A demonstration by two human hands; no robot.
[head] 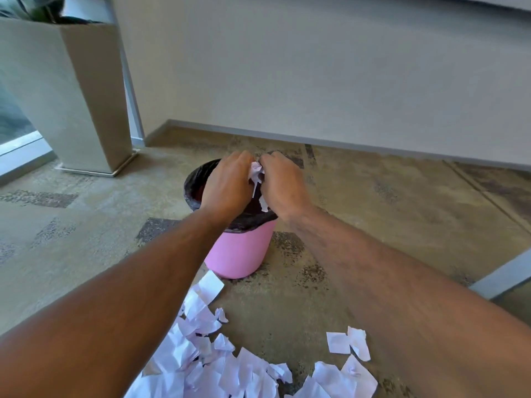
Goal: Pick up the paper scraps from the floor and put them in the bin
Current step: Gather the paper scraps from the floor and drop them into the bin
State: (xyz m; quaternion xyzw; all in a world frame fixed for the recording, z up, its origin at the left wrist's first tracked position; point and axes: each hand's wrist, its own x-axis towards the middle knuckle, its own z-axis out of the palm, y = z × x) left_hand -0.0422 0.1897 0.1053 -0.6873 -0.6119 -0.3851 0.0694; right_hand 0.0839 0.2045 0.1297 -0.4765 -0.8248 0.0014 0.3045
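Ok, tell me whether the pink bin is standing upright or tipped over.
Upright. The pink bin stands on its base on the carpet, its black-lined mouth facing up under both hands, left hand and right hand, which hold paper scraps over it.

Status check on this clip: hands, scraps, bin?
Left hand and right hand together over pink bin, clutching scraps. Big pile of scraps on floor. Nothing blocking the bin.

White paper scraps (212,360) strewn on floor, pink bin (240,251) upright, black-lined
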